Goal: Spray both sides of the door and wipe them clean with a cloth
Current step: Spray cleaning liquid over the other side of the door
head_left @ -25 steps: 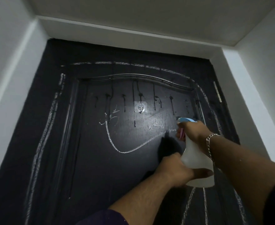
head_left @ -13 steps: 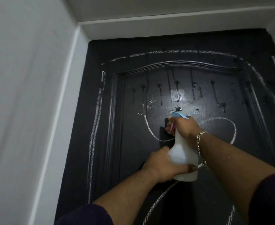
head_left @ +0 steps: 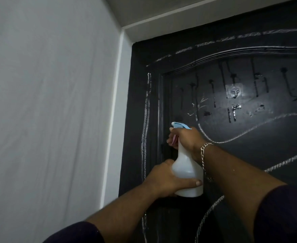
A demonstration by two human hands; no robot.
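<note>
Right hand (head_left: 185,139): wrapped round spray bottle (head_left: 188,171) neck.
Left hand (head_left: 168,179): clasps its base.
Door (head_left: 249,155): black, wet streaks.

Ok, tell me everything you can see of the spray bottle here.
The spray bottle is translucent white plastic with a pale blue spray head and a pinkish trigger. It stands upright in front of the black door, nozzle pointing left. The right hand grips its neck, fingers on the trigger; the left hand holds its lower body.

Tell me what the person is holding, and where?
A white spray bottle: the right hand grips its neck at the trigger, and the left hand holds its lower body.
</note>
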